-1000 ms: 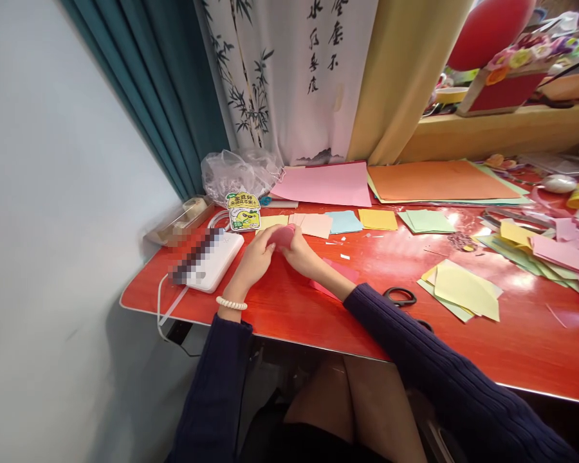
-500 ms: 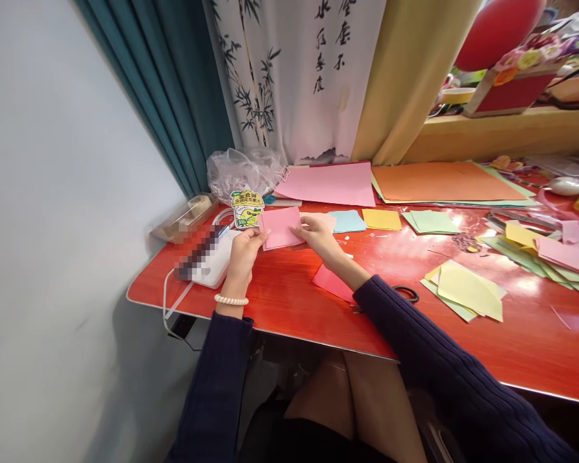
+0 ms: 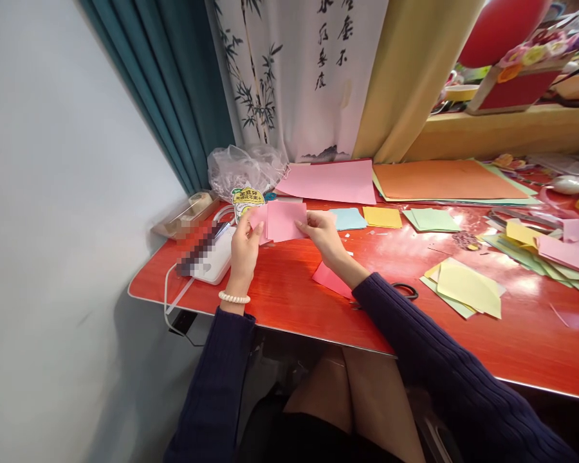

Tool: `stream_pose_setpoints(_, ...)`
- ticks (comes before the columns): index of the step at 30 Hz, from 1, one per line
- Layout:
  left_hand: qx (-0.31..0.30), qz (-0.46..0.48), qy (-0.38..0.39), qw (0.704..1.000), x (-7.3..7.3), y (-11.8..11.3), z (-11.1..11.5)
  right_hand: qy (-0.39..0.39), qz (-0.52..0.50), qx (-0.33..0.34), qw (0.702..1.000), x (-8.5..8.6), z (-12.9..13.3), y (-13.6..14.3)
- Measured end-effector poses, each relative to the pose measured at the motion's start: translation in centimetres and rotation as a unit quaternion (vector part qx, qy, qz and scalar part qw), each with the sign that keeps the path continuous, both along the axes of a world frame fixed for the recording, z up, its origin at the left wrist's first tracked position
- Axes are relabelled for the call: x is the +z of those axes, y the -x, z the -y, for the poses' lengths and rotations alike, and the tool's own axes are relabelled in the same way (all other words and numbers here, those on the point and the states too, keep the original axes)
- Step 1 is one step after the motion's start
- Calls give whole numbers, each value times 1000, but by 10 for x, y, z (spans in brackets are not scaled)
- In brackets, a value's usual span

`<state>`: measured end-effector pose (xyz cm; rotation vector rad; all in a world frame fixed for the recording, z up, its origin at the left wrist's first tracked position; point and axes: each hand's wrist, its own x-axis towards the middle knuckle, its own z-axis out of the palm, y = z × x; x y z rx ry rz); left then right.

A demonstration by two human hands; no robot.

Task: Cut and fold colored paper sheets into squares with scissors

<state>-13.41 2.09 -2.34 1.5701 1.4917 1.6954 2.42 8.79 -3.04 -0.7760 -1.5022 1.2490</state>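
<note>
Pink paper squares are held above the red table between my two hands. My left hand (image 3: 245,243) pinches one pink paper square (image 3: 259,218) at the left, thumb in front. My right hand (image 3: 322,233) grips the right edge of another pink paper square (image 3: 287,220), which partly overlaps the first. Whether more sheets lie behind them I cannot tell. Behind the right hand, a peach paper piece is mostly covered. A bright pink-red paper (image 3: 332,280) lies under my right forearm, beside black-handled scissors (image 3: 406,291) partly hidden by the sleeve.
On the red table (image 3: 289,289) are blue squares (image 3: 348,218), yellow squares (image 3: 382,217), green squares (image 3: 431,220) and pale yellow sheets (image 3: 469,287). Large pink (image 3: 328,181) and orange sheets (image 3: 446,180) lie at the back. A white device (image 3: 213,263) with a cable stands left.
The pink squares have slid apart sideways: the right hand's piece moved right, the left hand's piece now shows more at the left. Both hands have shifted slightly.
</note>
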Motion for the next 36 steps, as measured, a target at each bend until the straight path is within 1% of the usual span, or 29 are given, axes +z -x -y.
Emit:
stream_pose_setpoints(1,0,-5,7,1000,0,0,0,-3,-8,3,1000,2,1,0)
stream_pose_setpoints(5,8,43,12,999,-2,-1,0,2,-34,36,999,6,7,2)
stream_pose_setpoints(9,27,75,4,997,-4,1,-1,17,-42,57,997,5,8,2)
stream_pose_setpoints(14,41,92,-9,995,-5,4,-2,15,-36,24,999,0,1,0)
stream_pose_setpoints(16,51,93,-20,994,-3,5,-1,13,-33,8,999,0,-1,-1)
stream_pose_setpoints(19,60,76,-32,995,1,3,1,14,-32,4,999,1,-1,-3)
stream_pose_setpoints(22,42,53,-17,998,5,-1,4,16,-35,13,999,4,2,-2)
stream_pose_setpoints(25,13,57,10,998,7,-6,5,22,-40,28,999,8,6,0)
stream_pose_setpoints(29,18,87,19,996,8,-7,5,42,-51,51,996,13,12,3)
stream_pose_setpoints(33,19,116,13,993,5,-4,3,74,-54,69,993,9,12,4)
stream_pose_setpoints(36,14,122,7,992,2,-1,0,98,-59,63,991,4,8,4)
